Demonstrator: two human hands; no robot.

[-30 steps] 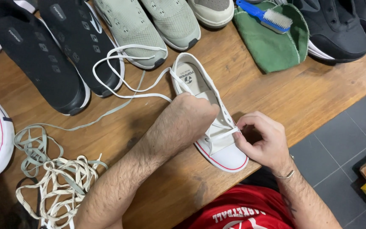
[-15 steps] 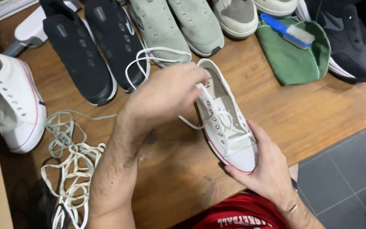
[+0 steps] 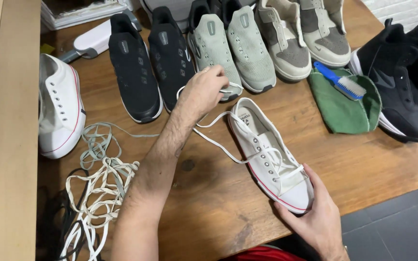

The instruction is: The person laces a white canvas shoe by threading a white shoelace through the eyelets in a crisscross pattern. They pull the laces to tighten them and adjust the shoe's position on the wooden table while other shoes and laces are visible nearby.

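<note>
Left hand (image 3: pixel 206 92) is closed on a white lace (image 3: pixel 218 145), pulled up and away from the sneaker (image 3: pixel 272 157). Right hand (image 3: pixel 315 217) is clamped on the sneaker's toe, at the tabletop (image 3: pixel 209 203) front edge. Lace is threaded through the lower eyelets only. Loose laces (image 3: pixel 93 188) are piled left; black shoes (image 3: pixel 151 63) and a green cloth (image 3: pixel 344 108) with blue brush (image 3: pixel 340 79) are set behind.

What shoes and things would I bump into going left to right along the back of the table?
White sneaker → black pair of shoes → pale green pair → grey and beige pair → green cloth with the blue brush on it → black shoes.
</note>
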